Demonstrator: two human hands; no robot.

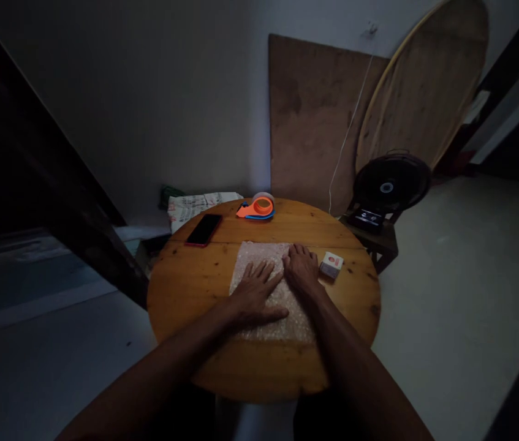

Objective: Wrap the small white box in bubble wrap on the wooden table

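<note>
A sheet of bubble wrap (266, 331) lies flat on the round wooden table (185, 306) in front of me. My left hand (259, 294) rests palm down on its middle, fingers spread and thumb pointing right. At the upper right edge of the sheet, my right hand (303, 267) has its fingers bent and close together on the wrap; the thumb side and fingertips are partly hidden. Just right of that hand stands a small white and grey box (331, 264) with a red mark. An orange and blue tape dispenser (258, 207) sits by the table's far edge.
A phone (204, 229) with a red edge lies at the table's far left. Behind the table are a printed white sack (199, 203) and a leaning brown board (312, 116). A large round tabletop (429, 86) leans at right, behind a dark fan (390, 184) on a stool.
</note>
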